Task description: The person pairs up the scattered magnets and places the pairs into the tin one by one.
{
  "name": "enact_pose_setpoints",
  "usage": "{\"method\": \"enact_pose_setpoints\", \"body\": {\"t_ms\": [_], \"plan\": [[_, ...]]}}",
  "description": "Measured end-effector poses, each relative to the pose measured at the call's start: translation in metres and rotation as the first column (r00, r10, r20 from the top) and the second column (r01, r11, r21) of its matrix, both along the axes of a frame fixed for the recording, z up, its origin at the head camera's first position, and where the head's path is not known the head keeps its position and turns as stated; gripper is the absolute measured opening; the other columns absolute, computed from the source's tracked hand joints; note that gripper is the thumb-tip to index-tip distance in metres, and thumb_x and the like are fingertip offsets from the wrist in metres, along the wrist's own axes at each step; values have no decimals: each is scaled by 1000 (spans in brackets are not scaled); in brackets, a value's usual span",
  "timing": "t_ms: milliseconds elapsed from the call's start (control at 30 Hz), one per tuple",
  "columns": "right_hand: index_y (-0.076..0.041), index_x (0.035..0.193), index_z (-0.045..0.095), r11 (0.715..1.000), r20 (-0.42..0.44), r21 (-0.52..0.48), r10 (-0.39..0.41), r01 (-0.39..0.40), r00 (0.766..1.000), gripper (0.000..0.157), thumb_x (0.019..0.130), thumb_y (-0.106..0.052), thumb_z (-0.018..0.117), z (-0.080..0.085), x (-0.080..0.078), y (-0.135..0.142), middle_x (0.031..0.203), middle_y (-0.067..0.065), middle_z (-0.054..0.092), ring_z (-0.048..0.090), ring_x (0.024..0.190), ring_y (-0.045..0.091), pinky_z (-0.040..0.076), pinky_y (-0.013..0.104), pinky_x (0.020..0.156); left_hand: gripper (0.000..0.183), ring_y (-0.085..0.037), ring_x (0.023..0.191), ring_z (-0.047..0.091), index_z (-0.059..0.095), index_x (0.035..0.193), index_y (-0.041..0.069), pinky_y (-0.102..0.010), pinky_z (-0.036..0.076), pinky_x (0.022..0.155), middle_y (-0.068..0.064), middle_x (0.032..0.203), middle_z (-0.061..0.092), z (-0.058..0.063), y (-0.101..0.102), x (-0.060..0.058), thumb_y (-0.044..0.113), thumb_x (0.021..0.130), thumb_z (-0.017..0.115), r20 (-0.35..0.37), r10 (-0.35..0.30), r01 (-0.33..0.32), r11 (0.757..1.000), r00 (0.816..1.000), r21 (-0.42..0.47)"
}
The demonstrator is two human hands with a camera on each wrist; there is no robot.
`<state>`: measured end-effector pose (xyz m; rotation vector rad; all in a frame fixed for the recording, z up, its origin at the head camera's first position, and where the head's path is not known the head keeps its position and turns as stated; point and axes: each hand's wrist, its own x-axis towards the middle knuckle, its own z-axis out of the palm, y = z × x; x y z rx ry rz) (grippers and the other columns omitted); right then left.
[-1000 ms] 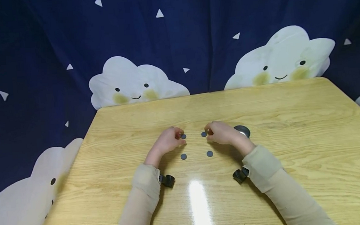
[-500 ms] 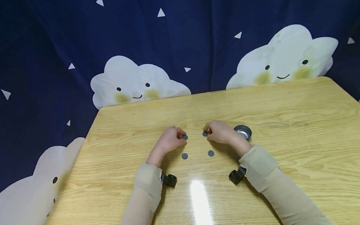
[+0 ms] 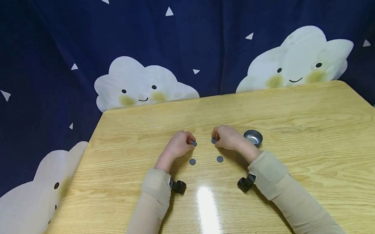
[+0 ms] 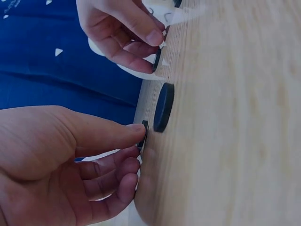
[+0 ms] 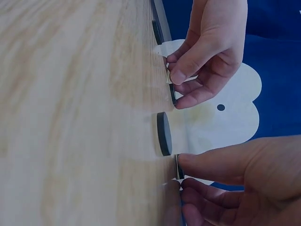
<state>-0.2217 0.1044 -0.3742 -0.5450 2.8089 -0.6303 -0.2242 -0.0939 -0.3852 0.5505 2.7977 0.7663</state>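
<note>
My left hand (image 3: 178, 145) pinches a small dark grey disc (image 4: 143, 134) by its edge, thumb on the near side and fingers on the far side. Facing it, my right hand (image 3: 229, 138) pinches a matching disc (image 5: 180, 167) between thumb and fingers. The two held discs stand a short way apart at the table's middle, close over the wood. Nearer to me, two more dark discs lie flat: one on the left (image 3: 192, 162) and one on the right (image 3: 220, 159). Parts of both held discs are hidden by fingers.
A small round metal bowl (image 3: 253, 137) stands on the wooden table (image 3: 307, 152), just beyond my right wrist, which overlaps its lower edge. Behind the table hangs a dark blue curtain (image 3: 201, 29) with clouds. Each wrist wears a black camera.
Both held discs have shifted slightly toward me, closer to the near pair. My right forearm has moved a little left, so more of the metal bowl shows. The near discs lie still.
</note>
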Motion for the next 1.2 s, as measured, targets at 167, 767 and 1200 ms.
{"method": "enact_pose_setpoints", "body": {"t_ms": [167, 767, 1200], "plan": [[-5, 90, 63, 1000, 2, -12, -3, 3, 1000, 15, 76, -8, 67, 0, 1, 0, 80, 5, 61, 53, 74, 20, 44, 33, 70, 14, -17, 75, 50, 63, 93, 5, -28, 42, 69, -5, 82, 57, 2, 4, 1, 5, 79, 66, 18, 7, -7, 1000, 1000, 3], [-5, 84, 64, 997, 14, -47, -64, 65, 998, 12, 73, -7, 68, -2, 1, -12, 72, 3, 58, 51, 70, 18, 40, 28, 64, 13, -15, 69, 47, 63, 92, 7, -24, 39, 62, -2, 78, 55, -2, 13, 0, 7, 79, 66, 19, -17, 17, 1000, 1000, 6], [-5, 83, 64, 997, 28, -48, -66, 68, 997, 11, 74, -8, 70, -5, 1, -18, 72, 2, 58, 51, 69, 17, 41, 27, 64, 12, -14, 71, 51, 63, 92, 6, -25, 42, 65, -3, 80, 59, -2, 20, 2, 8, 80, 66, 11, -25, 25, 1000, 1000, 5]]}}
